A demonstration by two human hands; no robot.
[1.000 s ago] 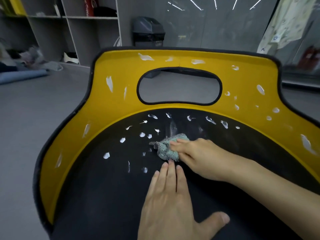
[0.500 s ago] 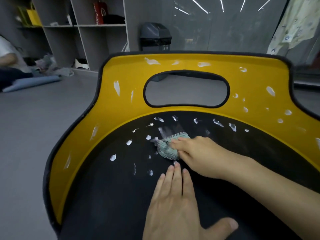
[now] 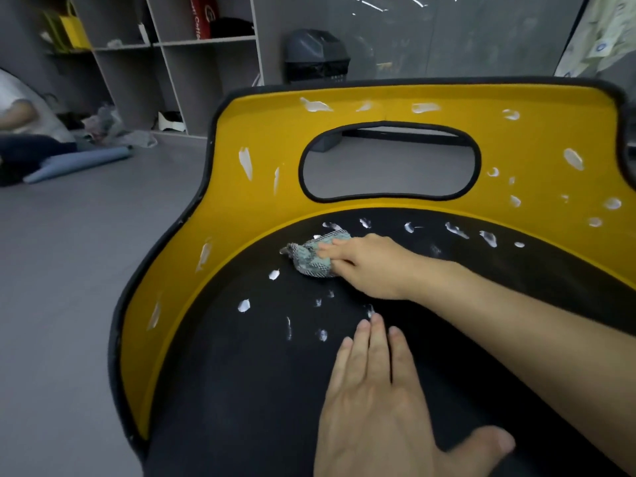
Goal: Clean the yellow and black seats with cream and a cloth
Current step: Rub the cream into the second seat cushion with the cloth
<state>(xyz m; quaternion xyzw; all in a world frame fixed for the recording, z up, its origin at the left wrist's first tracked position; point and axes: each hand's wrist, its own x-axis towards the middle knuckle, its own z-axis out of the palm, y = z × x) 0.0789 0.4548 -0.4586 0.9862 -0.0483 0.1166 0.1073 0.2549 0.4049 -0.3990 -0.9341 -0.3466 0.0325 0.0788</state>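
Seat [image 3: 241, 390]: black cushion with a yellow back, filling the middle of the frame; both our hands are on it.
Right hand [image 3: 364, 266]: comes in from the right edge, fingers curled over the bunched cloth [image 3: 311, 256], pressing it onto the cushion just below the yellow rim.
Left hand [image 3: 385, 401]: lower centre, fingers straight and flat on the black cushion, grasping nothing.
Cream [image 3: 244, 305]: white dabs lie scattered left of and below the cloth, along the rear of the cushion, and across the yellow back [image 3: 537, 160].
Surroundings: grey floor [image 3: 86, 253], shelves [image 3: 179, 63] at upper left, a dark bin [image 3: 316, 56] at top centre.
Risk: we judge that the small wad, once loaded, could smear cream into streaks rather than lift it. Dabs on the upright back may dry or slide if left too long. Our flat left hand could drag through the dabs near its fingertips.
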